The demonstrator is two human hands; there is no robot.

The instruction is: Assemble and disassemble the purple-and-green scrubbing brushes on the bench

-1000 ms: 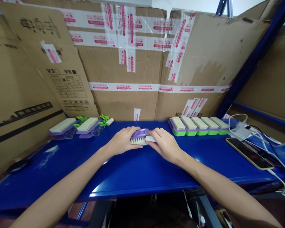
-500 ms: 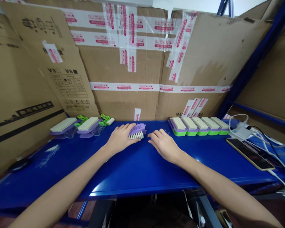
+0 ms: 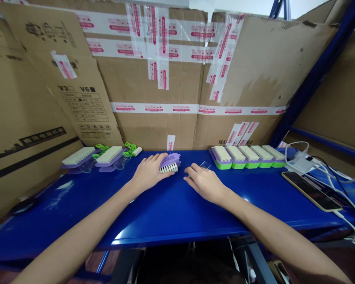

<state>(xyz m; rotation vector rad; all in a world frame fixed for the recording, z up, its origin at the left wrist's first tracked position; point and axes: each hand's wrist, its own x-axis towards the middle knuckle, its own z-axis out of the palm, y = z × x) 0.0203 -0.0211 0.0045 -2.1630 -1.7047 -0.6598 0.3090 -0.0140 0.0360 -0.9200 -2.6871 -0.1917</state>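
Observation:
A purple brush part (image 3: 169, 161) with rows of white bristles is gripped in my left hand (image 3: 148, 173), thumb below and fingers over its back. The bristles face down towards the table. Just to its right, my right hand (image 3: 205, 181) has its fingers curled, and a clear plastic piece (image 3: 205, 165) sticks out behind them. The part of that piece inside the fingers is hidden. A small gap separates the brush part from my right fingertips.
On the right stand several brushes (image 3: 245, 158) with green bases in a row. Two purple brush parts (image 3: 109, 156), clear pieces and green parts (image 3: 130, 149) lie left. A phone (image 3: 312, 191), white cables and a charger (image 3: 301, 162) occupy the right end. Cardboard (image 3: 156, 130) walls the blue table (image 3: 177, 213).
The clear plastic piece at my right hand has turned and shows more plainly. My right hand has shifted very slightly. My left hand keeps hold of the brush part, almost still.

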